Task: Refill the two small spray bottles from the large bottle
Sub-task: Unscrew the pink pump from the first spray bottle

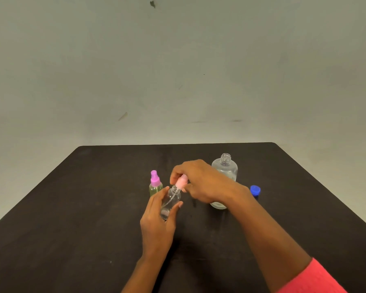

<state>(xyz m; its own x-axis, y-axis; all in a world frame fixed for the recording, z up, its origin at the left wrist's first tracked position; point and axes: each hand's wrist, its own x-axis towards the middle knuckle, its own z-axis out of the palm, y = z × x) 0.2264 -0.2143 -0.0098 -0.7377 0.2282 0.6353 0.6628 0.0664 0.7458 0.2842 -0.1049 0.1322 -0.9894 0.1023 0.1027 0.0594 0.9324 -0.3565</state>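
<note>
My left hand (156, 216) is wrapped around a small clear spray bottle (172, 200), tilted slightly on the black table (72, 218). My right hand (201, 180) pinches its pale pink spray top (181, 182) just above the threaded neck, with the dip tube still reaching into the bottle. A second small bottle (155, 188), greenish with a purple spray top, stands upright just left of them. The large clear bottle (225, 172) stands uncapped behind my right hand, its lower part hidden by my wrist.
A blue cap (255, 190) lies on the table to the right of the large bottle. The table's far edge meets a plain grey wall. My right forearm, in a pink sleeve (313, 280), crosses the table's right front.
</note>
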